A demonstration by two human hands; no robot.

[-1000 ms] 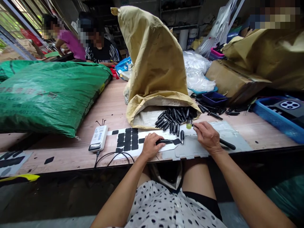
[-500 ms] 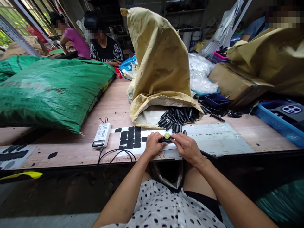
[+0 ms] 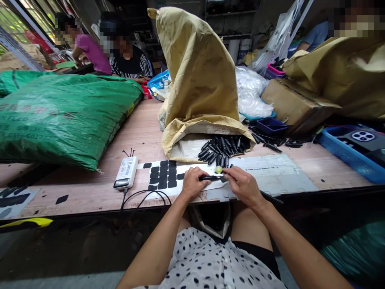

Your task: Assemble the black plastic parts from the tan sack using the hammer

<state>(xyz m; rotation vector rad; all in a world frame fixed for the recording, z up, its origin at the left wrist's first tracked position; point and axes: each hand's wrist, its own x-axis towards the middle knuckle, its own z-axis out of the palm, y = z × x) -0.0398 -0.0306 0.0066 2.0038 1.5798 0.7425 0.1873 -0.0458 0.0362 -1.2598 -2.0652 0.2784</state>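
My left hand (image 3: pixel 194 184) is closed around a slim black tube-like piece (image 3: pixel 209 178), which lies sideways just above the white sheet. The thumb and fingers of my right hand (image 3: pixel 243 186) pinch at the edge of a small yellow-green round piece (image 3: pixel 219 169). Below those fingertips, a small dark patch (image 3: pixel 223 179) shows at the tube's right end; whether it touches the tube I cannot tell. Behind both hands, a pile of similar black tubes (image 3: pixel 224 147) spills from the mouth of a tan paper sack (image 3: pixel 201 76). Black rounded-square stickers (image 3: pixel 163 174) sit in rows on a white sheet (image 3: pixel 145 172) left of my hands.
A white power bank (image 3: pixel 126 170) with a black cable stands to the left, before a bulging green sack (image 3: pixel 60 116). At right are a cardboard box (image 3: pixel 294 104) and a blue tray (image 3: pixel 345 154). Several people sit across the table.
My right hand has shifted right, away from my left hand, and the yellow-green round piece has gone with it. More of the black tube shows now. The view has shifted slightly.
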